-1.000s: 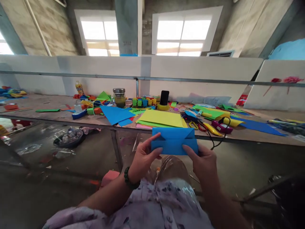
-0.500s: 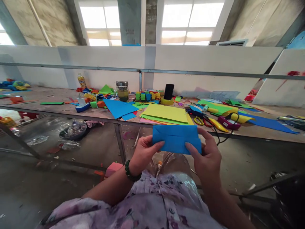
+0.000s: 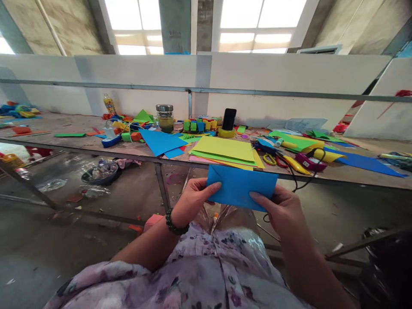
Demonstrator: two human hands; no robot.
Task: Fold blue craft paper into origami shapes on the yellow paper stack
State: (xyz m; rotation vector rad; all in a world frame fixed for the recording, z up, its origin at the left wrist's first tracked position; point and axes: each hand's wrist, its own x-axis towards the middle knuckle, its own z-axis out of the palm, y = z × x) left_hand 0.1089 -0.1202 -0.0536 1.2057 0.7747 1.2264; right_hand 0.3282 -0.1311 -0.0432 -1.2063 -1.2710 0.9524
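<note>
A folded piece of blue paper [image 3: 240, 189] is held above my lap, just in front of the table edge. My left hand [image 3: 196, 197] pinches its left end, thumb on the near face and fingers behind. At the right end my right hand [image 3: 283, 208] grips it the same way, with the thumb lying across the lower part. A diagonal crease shows near the paper's upper left corner. Beyond it, a stack of yellow paper [image 3: 223, 150] rests on the table, with other coloured sheets under it.
On the table [image 3: 77, 148] are blue sheets [image 3: 161, 142], a glass jar [image 3: 166, 119], a phone [image 3: 228, 119] on a yellow roll, scissors [image 3: 269, 159], and a purple device [image 3: 310, 163] with a hanging black cable. A basin [image 3: 99, 175] sits below.
The blue paper now shows a smoother face, without the horizontal fold edge across it. Its right end and my right hand have moved slightly right. Both hands still hold it.
</note>
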